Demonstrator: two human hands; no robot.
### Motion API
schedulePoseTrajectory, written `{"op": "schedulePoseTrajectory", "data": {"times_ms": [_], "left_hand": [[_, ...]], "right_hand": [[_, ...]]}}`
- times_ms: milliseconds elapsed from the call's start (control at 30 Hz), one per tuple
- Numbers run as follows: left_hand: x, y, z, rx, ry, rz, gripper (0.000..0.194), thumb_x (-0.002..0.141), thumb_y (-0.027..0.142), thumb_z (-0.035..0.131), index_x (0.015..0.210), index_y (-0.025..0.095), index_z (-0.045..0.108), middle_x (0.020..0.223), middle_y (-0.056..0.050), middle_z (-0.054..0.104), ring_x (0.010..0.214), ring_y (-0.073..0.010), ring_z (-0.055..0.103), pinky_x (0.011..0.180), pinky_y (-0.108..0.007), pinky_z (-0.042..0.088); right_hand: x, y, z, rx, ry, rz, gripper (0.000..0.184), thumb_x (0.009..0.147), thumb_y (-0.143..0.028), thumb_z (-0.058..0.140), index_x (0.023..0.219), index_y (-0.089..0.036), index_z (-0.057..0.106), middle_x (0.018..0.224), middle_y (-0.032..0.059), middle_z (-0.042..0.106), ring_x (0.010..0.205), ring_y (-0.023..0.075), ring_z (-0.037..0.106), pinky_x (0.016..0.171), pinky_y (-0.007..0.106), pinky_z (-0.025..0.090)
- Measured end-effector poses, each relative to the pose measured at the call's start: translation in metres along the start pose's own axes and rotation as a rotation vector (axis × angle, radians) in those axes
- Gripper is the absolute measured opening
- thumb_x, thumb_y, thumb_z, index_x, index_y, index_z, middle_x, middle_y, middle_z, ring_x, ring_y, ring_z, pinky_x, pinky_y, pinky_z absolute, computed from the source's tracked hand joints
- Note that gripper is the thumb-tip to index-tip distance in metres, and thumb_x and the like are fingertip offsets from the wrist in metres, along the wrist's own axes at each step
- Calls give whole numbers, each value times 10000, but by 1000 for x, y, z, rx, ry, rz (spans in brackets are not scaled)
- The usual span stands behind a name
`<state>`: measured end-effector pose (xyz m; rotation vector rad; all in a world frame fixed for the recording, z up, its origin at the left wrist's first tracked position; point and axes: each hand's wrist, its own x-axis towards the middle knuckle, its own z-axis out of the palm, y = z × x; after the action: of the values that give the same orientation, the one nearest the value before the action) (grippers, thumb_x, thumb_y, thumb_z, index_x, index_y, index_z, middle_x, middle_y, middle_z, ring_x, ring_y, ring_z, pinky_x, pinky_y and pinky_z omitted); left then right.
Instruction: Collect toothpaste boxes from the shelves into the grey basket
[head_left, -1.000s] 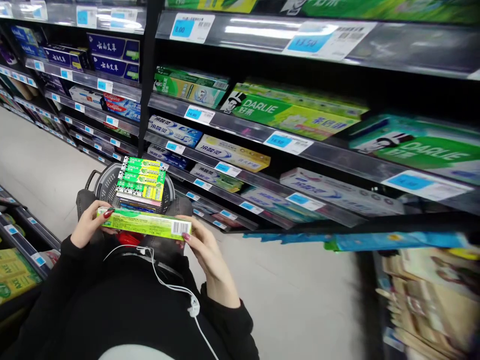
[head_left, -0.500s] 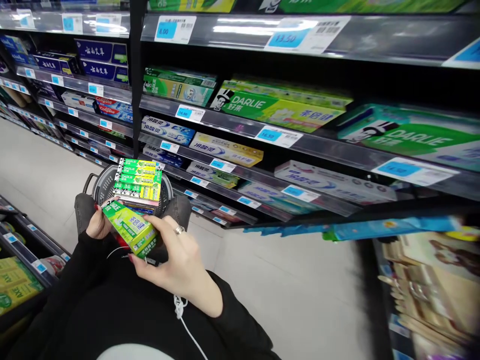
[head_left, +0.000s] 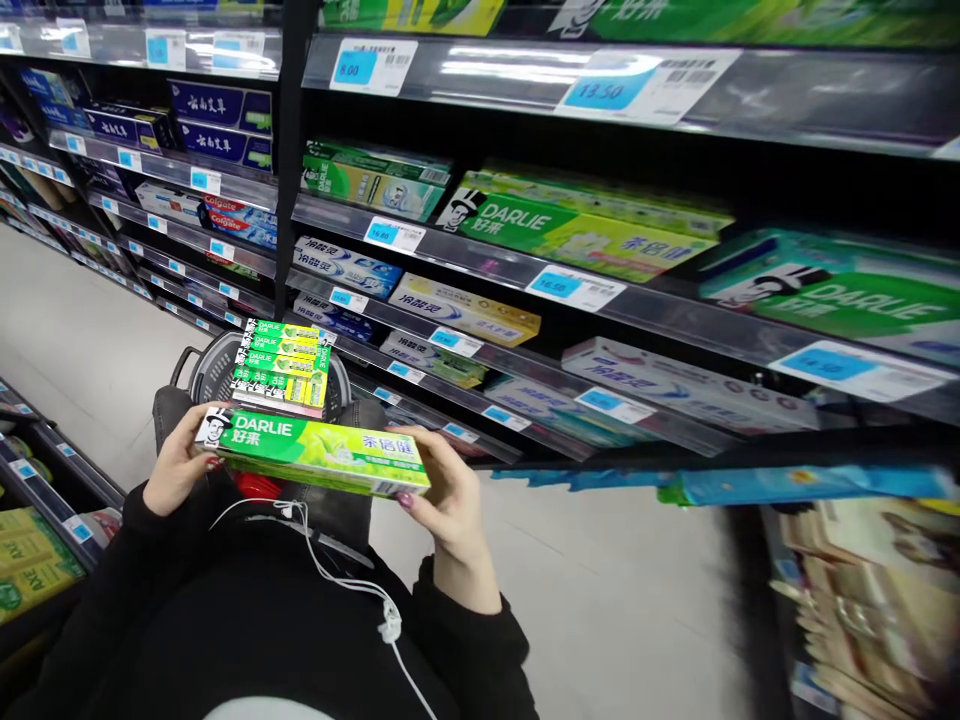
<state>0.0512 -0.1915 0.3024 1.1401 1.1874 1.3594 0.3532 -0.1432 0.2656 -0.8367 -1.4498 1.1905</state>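
A green-and-yellow Darlie toothpaste box (head_left: 315, 450) is held level in front of my body, its printed face turned up toward me. My left hand (head_left: 178, 462) grips its left end, thumb at the lower edge. The right end is pinched by my right hand (head_left: 442, 490), thumb below and fingers behind. Just beyond, between my knees, a grey basket (head_left: 214, 372) carries a stack of Darlie toothpaste boxes (head_left: 281, 355). Under that stack lie other flat packs, mostly hidden.
Shelves of toothpaste run along the right, with Darlie boxes (head_left: 585, 225) and price tags on the shelf edge (head_left: 600, 90). A low shelf with yellow packs (head_left: 34, 565) stands at left. Wooden goods (head_left: 862, 590) are at lower right. A white cord (head_left: 337, 578) hangs over my front.
The toothpaste box has turned from a slant, end toward me, to lying crosswise with its long face showing. My right hand has moved right along with its end.
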Motion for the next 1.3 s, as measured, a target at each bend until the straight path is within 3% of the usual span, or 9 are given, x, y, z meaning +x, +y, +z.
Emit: {"op": "schedulePoseTrajectory", "data": {"times_ms": [200,367,467,567,667,800,967,1133,1300], "left_hand": [[-8,49,51,593,26,303,465,677,341,823,1064,164,634,938,-66,690,739,-168,681,588,-245,584],[-8,67,89,956,76,606,424,726,318,773,1072,136,609,873,-60,696,701,-157,675,575,-241,579],[-6,68,90,903,77,562,433,711,305,785,1088,156,635,888,-52,704,726,-173,684,618,-261,595],[2,59,68,673,34,352,493,619,290,855,1079,208,697,947,-63,711,840,-229,684,770,-337,612],[20,25,28,446,-26,77,551,571,243,875,1099,235,719,1048,-74,694,959,-271,656,868,-405,595],[49,-67,-28,304,60,-204,710,539,308,874,1211,222,664,1243,-79,636,1008,-291,658,906,-455,574],[76,-172,-61,276,83,-316,943,556,476,818,1389,174,495,1348,-117,588,1245,-358,533,1046,-491,452],[96,-207,-67,318,94,-303,1025,594,470,801,1467,163,361,1440,-143,499,1322,-321,469,1128,-434,346],[106,-223,-68,400,110,-310,1068,584,412,841,1484,169,319,1481,-151,449,1412,-322,338,1178,-422,231]], "right_hand": [[8,83,13,581,92,402,814,501,-622,828,1176,-213,627,1168,134,661,1063,300,625,962,451,489],[11,125,45,805,66,494,905,486,-639,831,1267,-259,577,1202,110,661,1133,285,607,1039,458,441],[8,134,46,800,50,476,848,533,-645,808,1256,-263,586,1218,109,658,1142,274,608,1022,446,463],[3,136,31,660,19,434,806,519,-585,842,1205,-218,631,1204,135,663,1133,295,619,983,455,497],[-1,139,17,460,-5,461,763,526,-436,878,1210,-200,635,1194,129,673,1091,297,646,963,468,516],[1,158,27,303,63,521,771,540,-322,873,1251,-177,613,1211,121,663,1060,285,662,986,475,507],[17,199,58,159,109,505,773,562,-369,833,1268,-146,611,1260,131,595,1033,270,667,955,443,532],[37,220,63,-350,102,432,613,683,-302,760,1267,-165,634,1094,122,658,901,221,654,946,411,509],[44,231,65,-561,64,390,557,771,-244,681,1310,-132,599,1068,154,674,838,232,642,873,391,513]]}}
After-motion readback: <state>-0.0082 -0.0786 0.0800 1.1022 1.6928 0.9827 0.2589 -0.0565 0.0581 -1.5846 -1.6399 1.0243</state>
